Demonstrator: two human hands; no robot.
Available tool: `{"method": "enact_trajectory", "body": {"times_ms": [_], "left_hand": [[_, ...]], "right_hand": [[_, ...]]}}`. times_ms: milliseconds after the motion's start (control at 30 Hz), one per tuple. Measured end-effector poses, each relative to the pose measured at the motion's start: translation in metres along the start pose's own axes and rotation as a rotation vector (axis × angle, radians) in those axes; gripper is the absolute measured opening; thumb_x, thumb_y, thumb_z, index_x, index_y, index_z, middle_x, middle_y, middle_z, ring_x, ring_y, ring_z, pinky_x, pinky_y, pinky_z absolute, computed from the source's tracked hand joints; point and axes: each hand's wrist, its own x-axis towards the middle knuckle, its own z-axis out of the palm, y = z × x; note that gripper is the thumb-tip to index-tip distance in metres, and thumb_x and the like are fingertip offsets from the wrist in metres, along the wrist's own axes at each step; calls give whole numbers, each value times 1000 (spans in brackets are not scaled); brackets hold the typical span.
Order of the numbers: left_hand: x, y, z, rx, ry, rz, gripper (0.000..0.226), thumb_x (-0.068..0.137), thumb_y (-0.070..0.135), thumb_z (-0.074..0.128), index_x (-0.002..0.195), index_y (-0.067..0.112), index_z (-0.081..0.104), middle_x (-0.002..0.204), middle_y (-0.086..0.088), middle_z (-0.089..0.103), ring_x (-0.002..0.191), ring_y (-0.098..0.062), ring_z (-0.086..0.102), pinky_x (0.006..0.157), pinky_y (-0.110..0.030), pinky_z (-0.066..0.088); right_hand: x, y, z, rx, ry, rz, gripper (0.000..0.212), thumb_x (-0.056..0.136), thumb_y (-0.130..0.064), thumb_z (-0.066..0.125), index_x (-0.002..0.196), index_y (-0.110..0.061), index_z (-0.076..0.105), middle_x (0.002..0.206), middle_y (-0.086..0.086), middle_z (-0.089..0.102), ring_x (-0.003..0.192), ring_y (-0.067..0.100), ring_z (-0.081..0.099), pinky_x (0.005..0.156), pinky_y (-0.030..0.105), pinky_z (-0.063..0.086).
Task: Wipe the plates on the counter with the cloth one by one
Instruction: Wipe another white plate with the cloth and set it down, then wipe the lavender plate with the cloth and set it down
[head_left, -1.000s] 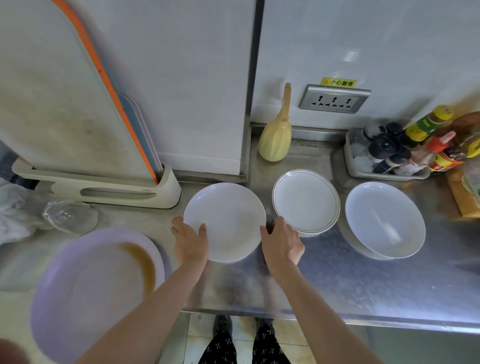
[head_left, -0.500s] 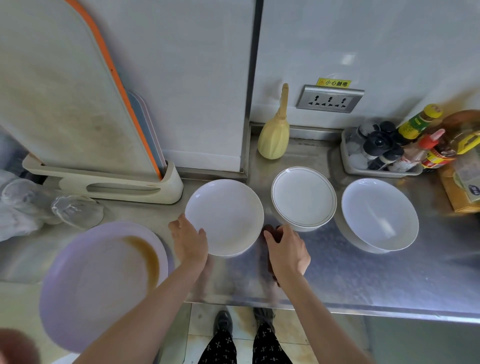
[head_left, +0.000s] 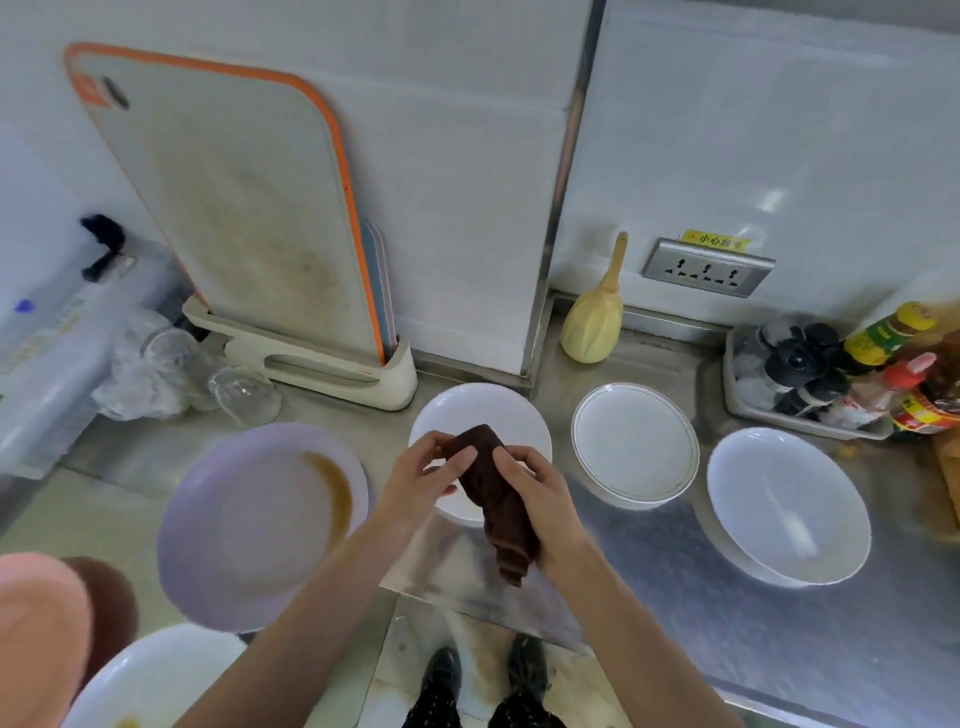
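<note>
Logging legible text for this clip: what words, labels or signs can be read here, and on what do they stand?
"小心" then blurred characters: yellow sticker on the wall above the power socket.
Yellow-capped bottle: green and yellow label, too blurred to read.
Red-capped bottle: label too blurred to read.
Cutting board: orange corner mark, no readable letters.
Plastic box at far left: print too blurred.
</note>
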Motion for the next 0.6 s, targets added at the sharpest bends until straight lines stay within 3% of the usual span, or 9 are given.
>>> {"method": "enact_trajectory", "body": {"times_ms": [100, 200, 267, 400, 500, 600], "left_hand": [[-14, -7, -19, -121, 9, 26, 4, 88, 12, 62, 87, 10, 58, 85, -6, 59, 73, -7, 63, 71, -23, 53], [-31, -15, -40, -212, 82, 18, 21, 74, 20, 74, 78, 16, 54, 79, -7, 56, 69, -13, 59, 63, -25, 53], [-42, -22, -57, -255, 115, -14, 32, 66, 26, 75, 78, 13, 49, 77, -11, 50, 65, -18, 53, 55, -24, 50], [-61, -37, -96, -189, 101, -45, 21, 86, 3, 62, 79, 8, 43, 77, -16, 51, 61, -18, 55, 55, -27, 52], [-69, -51, -126, -86, 168, -89, 21, 85, 5, 63, 76, 10, 46, 67, -8, 54, 60, -16, 54, 54, -24, 50], [-68, -69, -165, 31, 418, -143, 16, 83, 14, 68, 82, 17, 52, 79, -3, 55, 69, -21, 55, 66, -31, 47]], "right_hand": [[6, 6, 7, -3, -169, 83, 28, 87, -23, 65, 106, -4, 59, 97, 21, 68, 83, 34, 64, 71, 41, 53], [12, 9, 24, -151, -389, 156, 41, 83, -29, 71, 113, -4, 58, 99, 16, 68, 86, 27, 63, 81, 41, 51], [12, 16, 40, -249, -492, 201, 47, 81, -26, 72, 115, 2, 57, 96, 19, 65, 82, 30, 60, 73, 42, 52], [9, 39, 66, -220, -608, 356, 45, 79, -12, 73, 114, 9, 54, 88, 23, 62, 70, 33, 58, 58, 38, 52], [10, 58, 87, -361, -558, 361, 35, 81, -15, 73, 106, 4, 59, 81, 18, 66, 63, 28, 62, 56, 33, 51], [16, 79, 112, -397, -306, 311, 35, 78, -13, 75, 103, 3, 55, 79, 16, 64, 60, 26, 60, 53, 31, 48]]}}
